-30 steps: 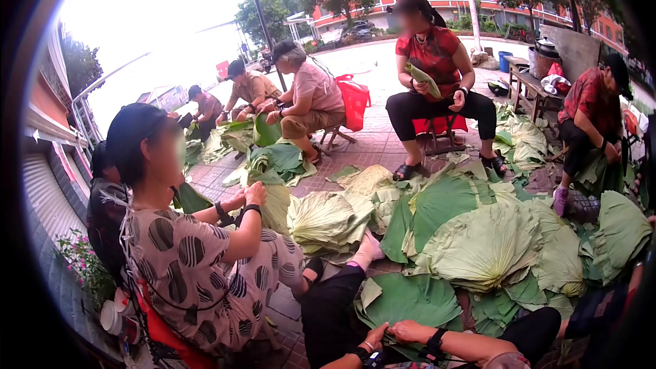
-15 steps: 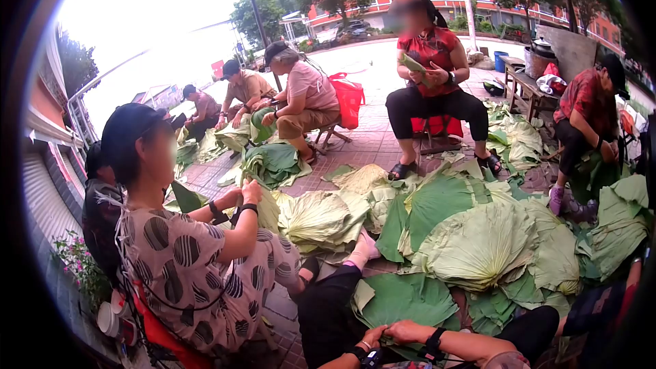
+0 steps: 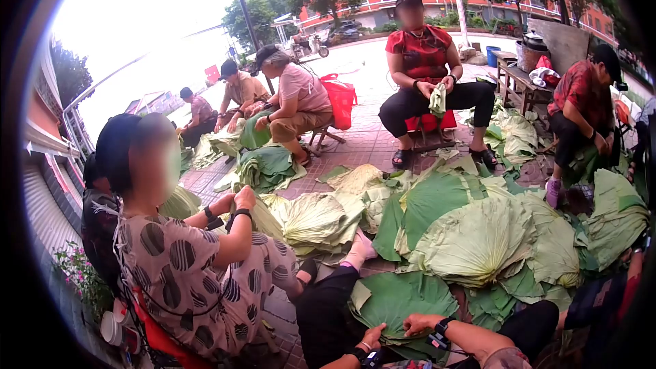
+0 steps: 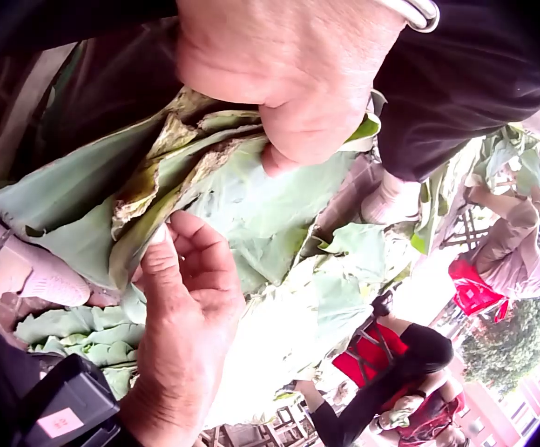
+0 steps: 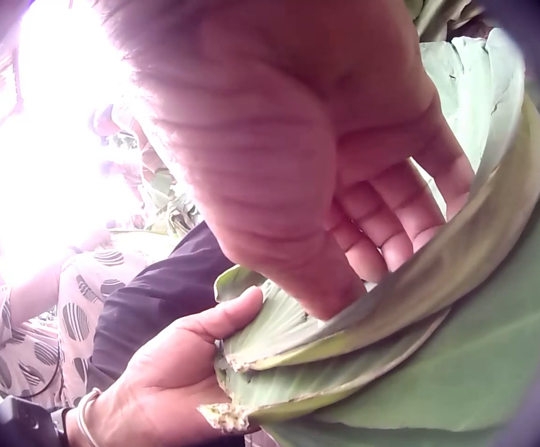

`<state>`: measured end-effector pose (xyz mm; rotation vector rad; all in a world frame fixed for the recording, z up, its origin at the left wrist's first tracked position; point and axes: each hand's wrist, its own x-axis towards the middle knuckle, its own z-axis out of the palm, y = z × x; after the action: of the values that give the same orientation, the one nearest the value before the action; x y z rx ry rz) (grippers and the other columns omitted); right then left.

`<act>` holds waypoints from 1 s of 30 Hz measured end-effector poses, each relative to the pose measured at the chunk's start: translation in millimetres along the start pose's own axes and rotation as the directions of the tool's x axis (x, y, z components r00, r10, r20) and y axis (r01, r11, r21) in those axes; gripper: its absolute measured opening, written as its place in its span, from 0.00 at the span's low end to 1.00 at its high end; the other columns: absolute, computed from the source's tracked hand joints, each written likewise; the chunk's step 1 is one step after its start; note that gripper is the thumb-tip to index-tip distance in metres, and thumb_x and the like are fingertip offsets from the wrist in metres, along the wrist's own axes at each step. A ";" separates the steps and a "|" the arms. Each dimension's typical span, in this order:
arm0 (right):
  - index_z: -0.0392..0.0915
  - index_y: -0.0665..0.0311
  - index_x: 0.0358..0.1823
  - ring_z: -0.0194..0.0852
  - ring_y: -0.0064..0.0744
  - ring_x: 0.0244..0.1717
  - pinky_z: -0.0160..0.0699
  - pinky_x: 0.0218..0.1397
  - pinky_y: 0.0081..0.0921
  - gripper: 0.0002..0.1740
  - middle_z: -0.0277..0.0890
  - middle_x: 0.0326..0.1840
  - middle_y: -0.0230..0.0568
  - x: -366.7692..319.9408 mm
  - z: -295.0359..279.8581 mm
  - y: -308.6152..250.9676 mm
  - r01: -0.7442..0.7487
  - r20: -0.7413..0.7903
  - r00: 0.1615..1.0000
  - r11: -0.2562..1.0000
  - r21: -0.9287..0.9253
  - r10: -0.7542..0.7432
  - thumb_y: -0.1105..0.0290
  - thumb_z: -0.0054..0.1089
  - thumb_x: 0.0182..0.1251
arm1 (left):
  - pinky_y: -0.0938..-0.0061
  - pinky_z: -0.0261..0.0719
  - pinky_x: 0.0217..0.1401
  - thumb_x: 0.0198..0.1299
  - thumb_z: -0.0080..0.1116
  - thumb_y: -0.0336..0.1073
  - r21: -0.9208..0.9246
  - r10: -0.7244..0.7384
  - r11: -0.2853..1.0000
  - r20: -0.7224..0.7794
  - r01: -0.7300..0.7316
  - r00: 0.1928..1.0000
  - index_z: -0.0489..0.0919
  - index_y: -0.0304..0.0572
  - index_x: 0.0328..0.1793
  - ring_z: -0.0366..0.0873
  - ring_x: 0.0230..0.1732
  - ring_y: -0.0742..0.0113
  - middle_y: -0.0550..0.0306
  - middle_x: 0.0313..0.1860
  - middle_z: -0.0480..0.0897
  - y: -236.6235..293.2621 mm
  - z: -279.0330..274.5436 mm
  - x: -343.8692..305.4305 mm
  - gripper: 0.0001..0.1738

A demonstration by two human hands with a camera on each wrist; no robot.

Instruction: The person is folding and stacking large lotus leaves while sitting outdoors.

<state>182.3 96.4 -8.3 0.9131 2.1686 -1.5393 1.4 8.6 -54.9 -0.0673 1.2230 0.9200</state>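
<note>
A stack of large green lotus leaves (image 3: 403,301) lies before the wearer, low in the head view. My left hand (image 3: 373,337) grips the folded leaf edges; in the right wrist view its thumb lies on top, with the fingers hidden underneath. Brown, crumpled edges (image 4: 149,182) show in the left wrist view beside this hand (image 4: 289,65). My right hand (image 3: 422,324) is a little to the right over the leaves. Seen from the right wrist, this hand (image 5: 344,177) has loosely bent fingers inside the fold, their tips partly hidden behind a raised leaf edge (image 5: 438,289).
Heaps of lotus leaves (image 3: 478,239) cover the paving ahead. Close on the left sits a person in a patterned dress (image 3: 184,260); a person in a red top (image 3: 424,61) sits opposite, holding a folded leaf. Several others sit around. A wooden table (image 3: 523,82) stands at the back right.
My right hand has moved right, away from my left, which still holds the leaves. The person opposite has lowered the folded leaf. The head view has shifted slightly.
</note>
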 end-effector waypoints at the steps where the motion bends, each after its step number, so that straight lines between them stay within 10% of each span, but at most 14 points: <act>1: 0.72 0.64 0.31 0.66 0.27 0.20 0.65 0.22 0.24 0.18 0.70 0.19 0.35 2.1 -1.6 5.2 0.020 0.044 0.999 0.998 0.067 -0.023 0.57 0.63 0.45 | 0.54 0.75 0.43 0.52 0.55 0.35 -0.025 0.007 1.000 0.022 -0.006 1.000 0.67 0.33 0.49 0.76 0.39 0.51 0.45 0.41 0.75 -1.1 -2.6 3.5 0.20; 9: 0.73 0.63 0.32 0.62 0.21 0.20 0.60 0.20 0.20 0.17 0.68 0.16 0.30 -7.1 -19.0 -3.5 -0.022 0.115 0.993 0.988 0.150 0.005 0.57 0.59 0.51 | 0.54 0.74 0.44 0.52 0.56 0.35 -0.034 0.019 0.999 -0.019 -0.020 1.000 0.65 0.33 0.51 0.75 0.41 0.50 0.44 0.43 0.74 0.3 -2.5 5.1 0.22; 20: 0.71 0.68 0.21 0.59 0.25 0.17 0.59 0.22 0.29 0.20 0.63 0.12 0.33 -15.2 -30.4 -20.3 0.187 0.106 0.980 0.959 -0.214 -0.167 0.54 0.54 0.52 | 0.51 0.73 0.45 0.53 0.54 0.36 -0.095 0.008 0.995 0.057 -0.003 0.998 0.65 0.34 0.52 0.74 0.43 0.49 0.45 0.45 0.73 -11.9 -32.1 53.8 0.22; 24: 0.70 0.66 0.20 0.58 0.25 0.16 0.58 0.21 0.28 0.19 0.60 0.10 0.30 -18.8 -27.5 -11.9 0.054 0.155 0.988 0.956 -0.289 -0.009 0.54 0.52 0.53 | 0.49 0.71 0.47 0.54 0.53 0.36 -0.206 0.041 0.978 0.110 -0.018 0.993 0.64 0.36 0.53 0.73 0.44 0.47 0.46 0.46 0.72 -9.0 -21.9 35.1 0.22; 30: 0.72 0.57 0.21 0.58 0.21 0.18 0.59 0.21 0.23 0.13 0.61 0.14 0.24 3.7 -8.3 41.0 -0.094 0.417 0.909 0.981 0.169 0.016 0.56 0.53 0.54 | 0.48 0.70 0.49 0.54 0.52 0.36 -0.183 0.174 0.968 0.004 -0.170 0.985 0.64 0.37 0.53 0.72 0.46 0.48 0.47 0.47 0.72 -7.6 -14.6 23.8 0.21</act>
<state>207.6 113.9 -36.9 0.6195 1.7090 -1.7445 -4.1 9.7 -83.3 -0.0987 1.1362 1.1810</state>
